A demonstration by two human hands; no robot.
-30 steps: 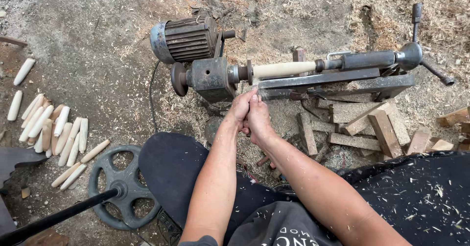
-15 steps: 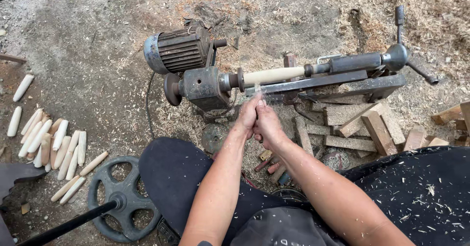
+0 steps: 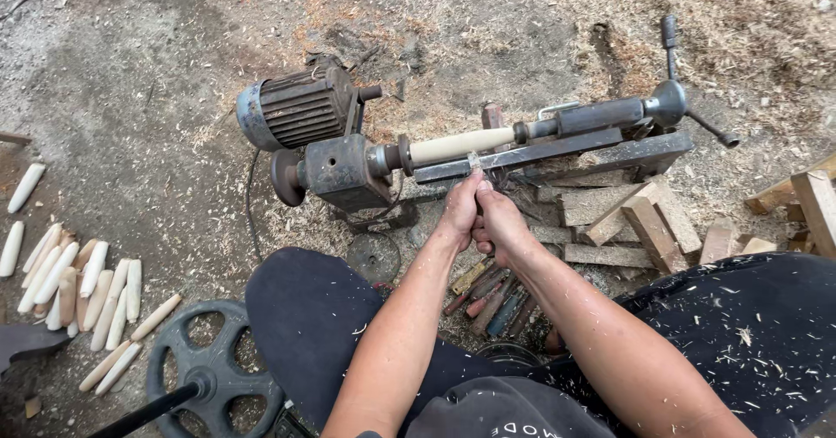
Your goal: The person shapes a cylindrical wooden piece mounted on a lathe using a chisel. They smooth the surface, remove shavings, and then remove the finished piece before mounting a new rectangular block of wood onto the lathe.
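A small floor lathe (image 3: 557, 146) holds a pale round wooden piece (image 3: 460, 144) between its headstock (image 3: 344, 172) and tailstock (image 3: 610, 114). A grey finned motor (image 3: 292, 107) sits behind the headstock. My left hand (image 3: 460, 212) and my right hand (image 3: 501, 220) are pressed together, both wrapped around a thin metal turning tool (image 3: 475, 166) whose tip rests on the tool rest just below the wooden piece. Most of the tool is hidden inside the hands.
Several pale turned wooden pegs (image 3: 74, 286) lie at the left. A black spoked wheel (image 3: 209, 373) on a bar sits at lower left. Rough wood blocks (image 3: 636, 216) are stacked under the lathe, spare tool handles (image 3: 492, 294) lie below my hands, and sawdust covers the ground.
My joined hands have shifted slightly along the tool rest and the tool tip stays at the wooden piece. The view has tilted a little.
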